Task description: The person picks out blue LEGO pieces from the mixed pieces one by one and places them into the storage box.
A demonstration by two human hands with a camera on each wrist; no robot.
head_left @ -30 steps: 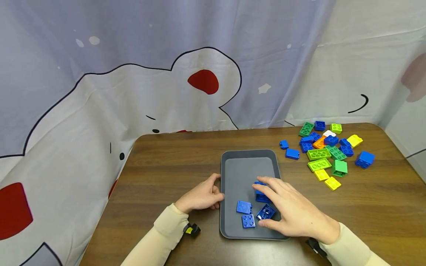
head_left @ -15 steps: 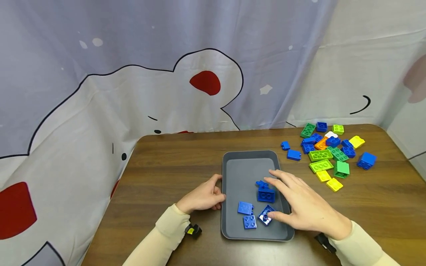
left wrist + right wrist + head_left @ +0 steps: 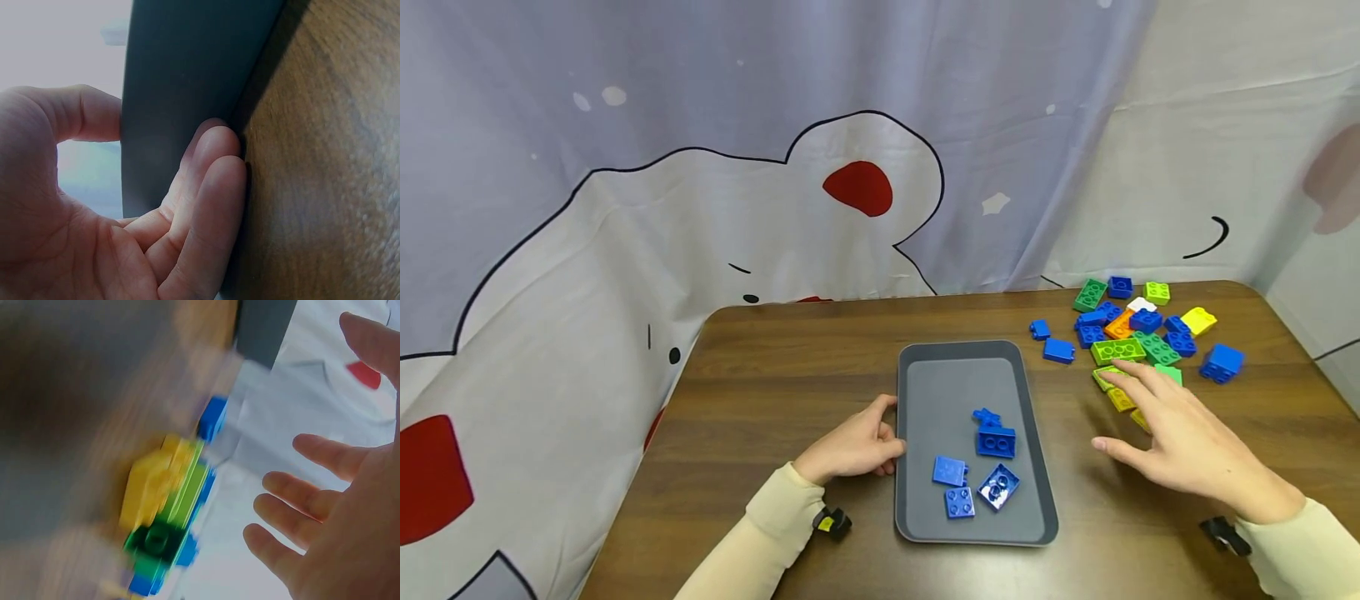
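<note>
In the head view, my left hand [image 3: 853, 440] holds the left edge of a grey tray [image 3: 917, 522]. The left wrist view has the thumb at the rim and the other fingers [image 3: 212, 212] against the outer wall, near the wood. Inside the tray lie several blue toy bricks, among them an upturned one [image 3: 998, 487], a studded one [image 3: 959, 502] and a two-hole one [image 3: 996, 442]. My right hand [image 3: 1187, 442], fingers spread and nothing in them, hovers right of the tray. It partly hides yellow bricks [image 3: 1122, 400] and a green brick [image 3: 1171, 373] in the head view.
Blue, green, yellow, orange and white bricks are scattered at the table's back right, including a large blue brick [image 3: 1222, 363]. Two blue pieces lie nearer the tray, one being a flat brick [image 3: 1058, 350]. A patterned curtain [image 3: 737, 225] hangs behind the wooden table [image 3: 790, 358].
My right hand has left its place over the tray's bricks and moved right, toward the scattered bricks. The blue bricks stay in the tray. My left hand keeps its place.
</note>
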